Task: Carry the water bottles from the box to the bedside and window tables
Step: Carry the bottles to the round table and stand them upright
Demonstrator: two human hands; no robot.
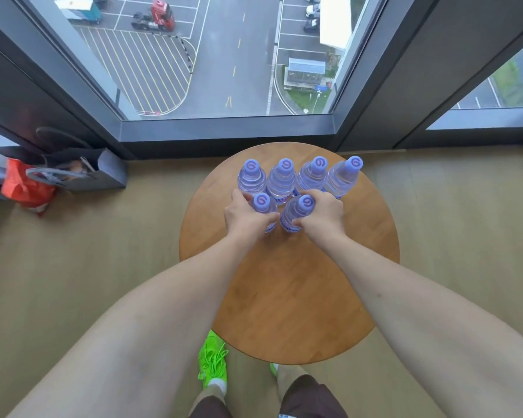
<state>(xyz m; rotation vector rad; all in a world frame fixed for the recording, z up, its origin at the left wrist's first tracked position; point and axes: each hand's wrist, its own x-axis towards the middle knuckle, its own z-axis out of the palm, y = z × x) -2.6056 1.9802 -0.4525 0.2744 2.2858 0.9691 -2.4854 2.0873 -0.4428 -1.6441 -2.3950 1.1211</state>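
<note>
Purple swirl-marked caps; labels unreadable; each hand grips one bottle

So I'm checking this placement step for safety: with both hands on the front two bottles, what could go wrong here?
The left hand and right hand grip bottles right against the back row of four bottles; a nudge could topple them like pins. All six crowd the far side of the round wooden table, so a tipped one might roll off.
</note>
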